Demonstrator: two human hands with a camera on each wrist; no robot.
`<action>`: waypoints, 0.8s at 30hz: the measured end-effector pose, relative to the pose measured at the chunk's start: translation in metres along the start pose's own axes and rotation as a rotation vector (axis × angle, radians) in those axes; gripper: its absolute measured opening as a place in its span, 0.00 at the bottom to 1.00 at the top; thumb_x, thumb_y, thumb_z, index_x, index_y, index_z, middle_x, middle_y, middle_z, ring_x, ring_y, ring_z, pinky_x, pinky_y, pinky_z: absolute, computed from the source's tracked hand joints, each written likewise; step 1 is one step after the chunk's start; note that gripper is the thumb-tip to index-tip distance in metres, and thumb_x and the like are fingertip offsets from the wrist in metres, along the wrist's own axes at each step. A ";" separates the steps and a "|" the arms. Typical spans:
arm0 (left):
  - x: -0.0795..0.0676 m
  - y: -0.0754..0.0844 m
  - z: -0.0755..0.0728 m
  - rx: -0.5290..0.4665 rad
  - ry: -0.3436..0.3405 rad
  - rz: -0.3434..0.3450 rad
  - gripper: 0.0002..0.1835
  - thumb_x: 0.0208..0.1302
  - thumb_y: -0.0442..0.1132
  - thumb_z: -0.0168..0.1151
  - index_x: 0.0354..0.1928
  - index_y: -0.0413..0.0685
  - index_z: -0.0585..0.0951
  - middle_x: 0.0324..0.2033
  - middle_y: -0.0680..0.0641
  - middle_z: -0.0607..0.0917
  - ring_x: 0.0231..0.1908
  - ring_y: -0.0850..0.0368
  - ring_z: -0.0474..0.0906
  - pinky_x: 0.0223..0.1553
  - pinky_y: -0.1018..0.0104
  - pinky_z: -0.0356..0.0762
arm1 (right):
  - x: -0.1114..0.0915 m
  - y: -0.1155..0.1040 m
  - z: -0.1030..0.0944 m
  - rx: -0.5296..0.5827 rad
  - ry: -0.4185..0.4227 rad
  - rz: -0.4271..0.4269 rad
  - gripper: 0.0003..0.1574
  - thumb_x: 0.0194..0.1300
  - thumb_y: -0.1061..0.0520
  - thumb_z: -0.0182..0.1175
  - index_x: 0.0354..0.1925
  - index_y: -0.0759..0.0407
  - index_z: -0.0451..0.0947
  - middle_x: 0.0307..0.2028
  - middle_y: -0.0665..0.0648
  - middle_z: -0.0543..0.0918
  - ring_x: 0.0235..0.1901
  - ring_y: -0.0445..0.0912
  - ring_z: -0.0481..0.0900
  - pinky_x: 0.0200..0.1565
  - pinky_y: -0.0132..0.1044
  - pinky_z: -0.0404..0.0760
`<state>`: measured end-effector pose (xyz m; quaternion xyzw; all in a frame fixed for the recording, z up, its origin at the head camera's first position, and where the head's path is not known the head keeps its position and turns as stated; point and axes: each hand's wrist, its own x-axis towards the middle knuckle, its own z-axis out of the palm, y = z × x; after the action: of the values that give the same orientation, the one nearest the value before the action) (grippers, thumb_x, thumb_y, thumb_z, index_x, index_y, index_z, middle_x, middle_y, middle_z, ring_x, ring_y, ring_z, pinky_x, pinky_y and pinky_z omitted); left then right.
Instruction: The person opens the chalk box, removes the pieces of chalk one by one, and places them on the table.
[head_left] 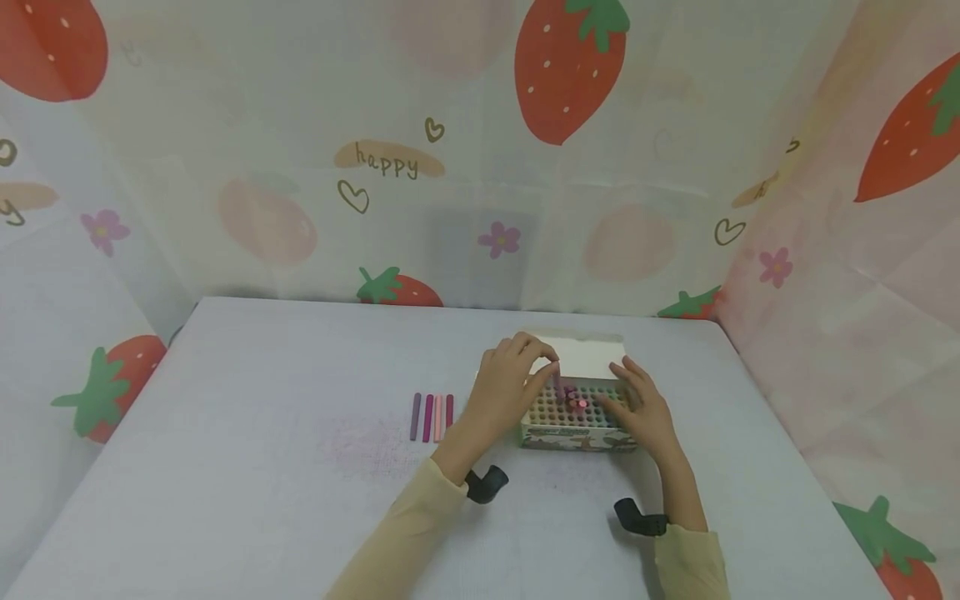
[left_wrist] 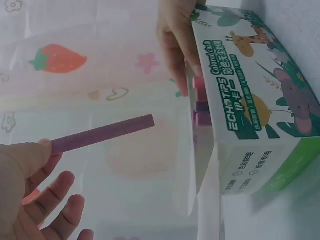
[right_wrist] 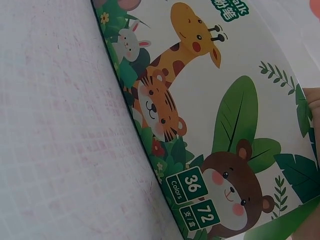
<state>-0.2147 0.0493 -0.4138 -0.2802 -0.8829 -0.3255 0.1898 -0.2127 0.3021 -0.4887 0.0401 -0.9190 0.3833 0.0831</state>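
My left hand pinches a purple chalk stick between thumb and forefinger, its other fingers loosely bent. In the head view the stick stands nearly upright over a colored-chalk box. The box's lid is folded back, baring a grid of holes. A few pink and dark-red chalks poke up near the middle. At the box's right end is my right hand, fingers extended along the rim and thumb over the grid. Animal drawings cover the box front in the right wrist view.
Several chalk sticks, purple, magenta and pink, lie side by side left of the box. Purple dust marks the white table there. A strawberry-print curtain encloses the back and sides.
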 end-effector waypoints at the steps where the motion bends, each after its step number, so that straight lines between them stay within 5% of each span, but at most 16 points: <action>1: -0.001 -0.001 -0.002 -0.014 0.005 -0.001 0.08 0.66 0.48 0.54 0.43 0.57 0.78 0.43 0.54 0.78 0.40 0.57 0.73 0.42 0.58 0.71 | 0.000 0.000 0.000 0.000 0.001 -0.002 0.39 0.58 0.46 0.63 0.64 0.54 0.64 0.70 0.59 0.55 0.68 0.62 0.52 0.60 0.66 0.53; 24: -0.034 -0.039 -0.047 -0.041 -0.006 -0.131 0.08 0.65 0.47 0.56 0.42 0.55 0.78 0.45 0.51 0.78 0.40 0.52 0.73 0.42 0.53 0.69 | 0.000 0.001 0.001 0.019 -0.010 0.020 0.39 0.58 0.46 0.63 0.65 0.54 0.64 0.70 0.59 0.54 0.68 0.61 0.51 0.61 0.64 0.54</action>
<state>-0.2052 -0.0200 -0.4166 -0.2265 -0.8932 -0.3542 0.1594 -0.2128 0.3019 -0.4900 0.0338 -0.9160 0.3927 0.0742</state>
